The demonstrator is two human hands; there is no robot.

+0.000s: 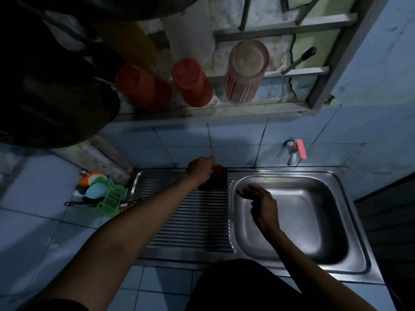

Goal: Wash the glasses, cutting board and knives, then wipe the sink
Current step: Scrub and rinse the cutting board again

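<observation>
**Bystanders round the counter**

Green basket [111,199] on the blue tiles at left, lying beside coloured utensils [95,185] — orange, white, pale blue. Wall tap [292,153] with a pink-red handle [301,149]. Black-handled tool [299,60] leaning on the grey rack [269,74] — type unclear

Glossy stainless-steel sink [350,223] with ribbed drainboard [190,221]; smooth glazed wall tiles [238,140]; green plastic basket [111,197].

No lettering, label, brand or number can be read anywhere. The striped glass [243,72] on the shelf above the sink [350,263] carries only red vertical bars, not text.
</observation>
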